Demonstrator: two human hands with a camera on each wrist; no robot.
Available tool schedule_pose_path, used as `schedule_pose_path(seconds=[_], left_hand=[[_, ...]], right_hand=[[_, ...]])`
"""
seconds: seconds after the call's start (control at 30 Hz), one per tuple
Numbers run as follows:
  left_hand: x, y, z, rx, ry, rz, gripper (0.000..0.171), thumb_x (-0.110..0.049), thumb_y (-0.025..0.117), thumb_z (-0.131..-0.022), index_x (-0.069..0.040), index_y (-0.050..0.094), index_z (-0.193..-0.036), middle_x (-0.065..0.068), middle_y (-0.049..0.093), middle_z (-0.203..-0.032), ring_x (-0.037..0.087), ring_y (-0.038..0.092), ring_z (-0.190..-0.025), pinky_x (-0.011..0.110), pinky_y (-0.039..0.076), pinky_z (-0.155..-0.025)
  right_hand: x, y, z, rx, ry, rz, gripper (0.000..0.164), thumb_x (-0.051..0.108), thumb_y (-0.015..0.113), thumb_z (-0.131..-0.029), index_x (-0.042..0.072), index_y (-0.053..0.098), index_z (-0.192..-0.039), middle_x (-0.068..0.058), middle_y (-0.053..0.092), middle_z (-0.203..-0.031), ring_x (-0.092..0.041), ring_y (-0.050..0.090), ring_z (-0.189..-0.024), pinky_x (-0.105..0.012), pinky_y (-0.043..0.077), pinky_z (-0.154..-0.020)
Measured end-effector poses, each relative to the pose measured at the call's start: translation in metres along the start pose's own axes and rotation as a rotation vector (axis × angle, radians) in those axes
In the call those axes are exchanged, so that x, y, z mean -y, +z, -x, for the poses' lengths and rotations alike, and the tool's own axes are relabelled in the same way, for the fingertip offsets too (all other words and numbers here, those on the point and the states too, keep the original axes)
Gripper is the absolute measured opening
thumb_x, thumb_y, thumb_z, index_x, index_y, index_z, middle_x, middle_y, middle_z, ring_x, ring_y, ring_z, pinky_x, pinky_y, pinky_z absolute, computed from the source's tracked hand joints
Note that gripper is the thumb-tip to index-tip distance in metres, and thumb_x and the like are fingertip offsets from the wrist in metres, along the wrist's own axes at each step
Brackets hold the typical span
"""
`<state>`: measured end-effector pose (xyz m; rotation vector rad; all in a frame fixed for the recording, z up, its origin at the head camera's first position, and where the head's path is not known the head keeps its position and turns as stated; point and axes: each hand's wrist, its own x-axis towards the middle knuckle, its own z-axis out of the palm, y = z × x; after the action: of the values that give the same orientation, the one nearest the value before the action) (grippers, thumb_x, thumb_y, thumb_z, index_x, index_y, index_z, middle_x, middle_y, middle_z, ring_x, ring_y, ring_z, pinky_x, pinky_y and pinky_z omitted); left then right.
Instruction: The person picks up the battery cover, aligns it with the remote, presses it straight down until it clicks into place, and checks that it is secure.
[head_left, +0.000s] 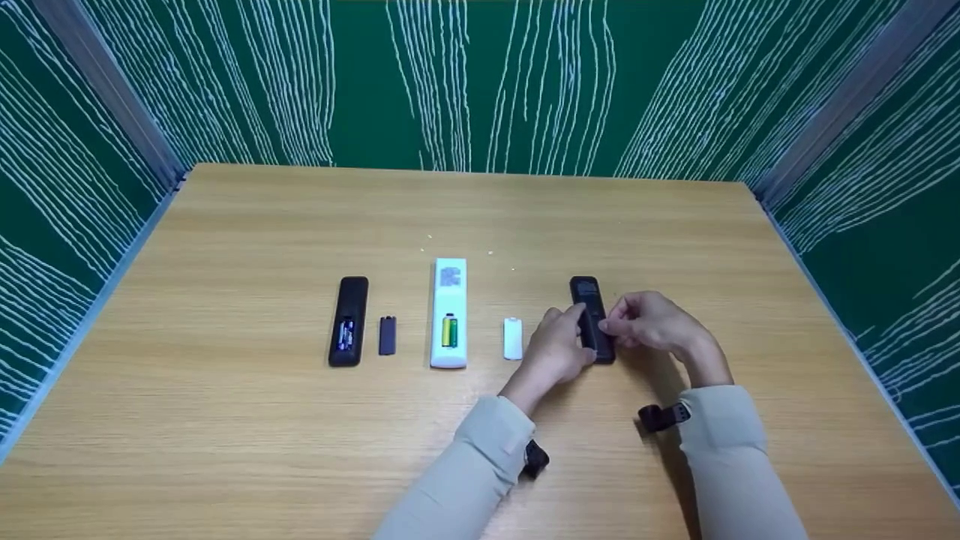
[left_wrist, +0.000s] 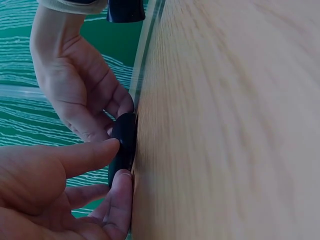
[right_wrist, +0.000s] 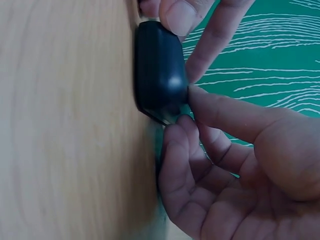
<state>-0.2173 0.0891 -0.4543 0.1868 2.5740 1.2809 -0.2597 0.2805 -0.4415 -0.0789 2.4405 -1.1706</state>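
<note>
On the right of the group, a black remote control (head_left: 588, 296) lies lengthwise on the table, partly covered by both hands. The left hand (head_left: 556, 346) grips it from its left side, with thumb and fingers on its edges. At its right edge is the right hand (head_left: 651, 324); the thumb touches the top surface and the other fingers are curled beside the edge. In the right wrist view the remote's rounded dark end (right_wrist: 160, 70) sits between the two hands. Whether its battery compartment is covered cannot be made out.
To the left lie a white remote (head_left: 448, 360) with batteries in its exposed compartment, and a white battery cover (head_left: 512, 339). Farther left are another black remote (head_left: 350, 300) with batteries showing and its dark cover (head_left: 387, 336). Small white crumbs (head_left: 490, 253) dot the wooden table (head_left: 262, 450).
</note>
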Motion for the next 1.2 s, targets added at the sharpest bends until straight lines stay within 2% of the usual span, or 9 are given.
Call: schedule_pose_path(seconds=[0.27,0.53,0.8,1.2], left_hand=[[0.0011,-0.0001,0.0006,-0.005,0.02,-0.012,0.077,-0.008,0.08,-0.09,-0.012,0.048,-0.16,0.011,0.059,-0.135,0.021,0.061,-0.111,0.028,0.051,-0.104],[0.0005,0.0004,0.001,-0.002,0.004,0.0,0.078,-0.008,0.081,-0.091,-0.014,0.047,-0.161,0.01,0.058,-0.136,0.022,0.063,-0.112,0.03,0.052,-0.104],[-0.0002,-0.0001,0.0011,0.0,0.007,-0.019,0.077,-0.009,0.08,-0.092,-0.013,0.047,-0.161,0.011,0.058,-0.138,0.02,0.06,-0.11,0.028,0.051,-0.102],[0.0004,0.0001,0.0011,0.007,-0.006,-0.006,0.077,-0.01,0.08,-0.093,-0.014,0.046,-0.162,0.009,0.058,-0.136,0.018,0.061,-0.11,0.028,0.052,-0.102]], right_hand=[[0.0053,-0.0013,0.0075,0.028,0.017,0.029,0.014,0.012,0.072,-0.1,0.0,0.065,-0.101,-0.003,0.062,-0.089,-0.017,0.06,-0.081,-0.024,0.053,-0.07],[0.0064,-0.0028,0.0087,0.062,0.045,0.054,0.016,0.016,0.074,-0.1,0.003,0.066,-0.101,-0.003,0.063,-0.089,-0.018,0.059,-0.082,-0.025,0.052,-0.071],[0.0046,-0.004,0.0106,0.085,0.016,0.052,0.014,0.013,0.074,-0.098,0.002,0.066,-0.097,-0.002,0.064,-0.087,-0.017,0.061,-0.08,-0.025,0.055,-0.071],[0.0007,-0.0031,0.0093,0.071,-0.019,0.103,0.017,0.018,0.074,-0.097,0.003,0.068,-0.099,-0.004,0.067,-0.083,-0.017,0.061,-0.077,-0.027,0.051,-0.067]])
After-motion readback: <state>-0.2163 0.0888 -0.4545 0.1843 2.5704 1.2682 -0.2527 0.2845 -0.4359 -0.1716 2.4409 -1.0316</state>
